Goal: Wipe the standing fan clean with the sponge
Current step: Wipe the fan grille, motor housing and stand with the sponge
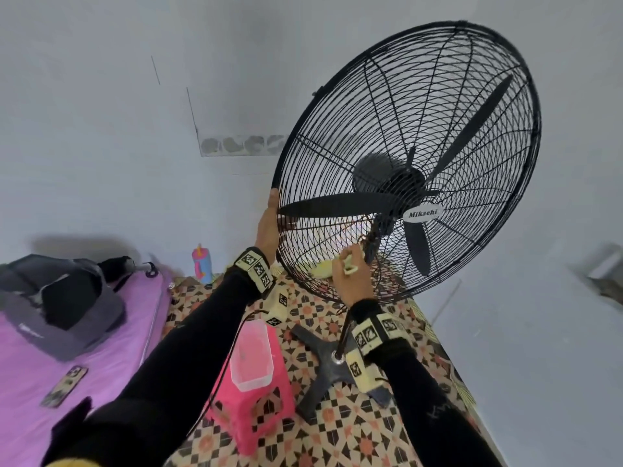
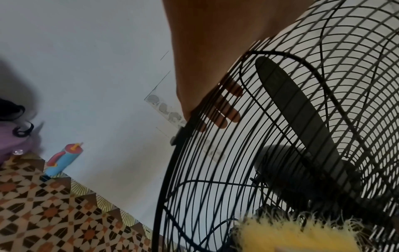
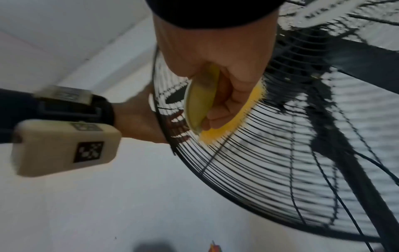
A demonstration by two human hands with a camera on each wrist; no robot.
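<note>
The black standing fan [image 1: 414, 156] leans tilted, its wire cage [image 2: 215, 187] facing me. My left hand [image 1: 269, 224] holds the cage's left rim. Its fingers [image 2: 228, 112] reach behind the wires. Lower on the front grille, my right hand [image 1: 350, 271] grips the pale handle [image 3: 202, 100] of a yellow, fuzzy sponge [image 3: 233, 122]. The sponge [image 1: 322, 269] is pressed against the wires below the left blade. It also shows at the bottom of the left wrist view as a yellow sponge edge [image 2: 291, 235].
The fan's cross-shaped base [image 1: 323, 369] stands on the patterned floor. A pink stool [image 1: 256, 409] carrying a clear plastic tub [image 1: 253, 355] stands left of it. Further left are a purple bed [image 1: 101, 358] with a grey bag [image 1: 60, 298] and a phone [image 1: 64, 385]. A blue bottle [image 1: 202, 264] stands by the wall.
</note>
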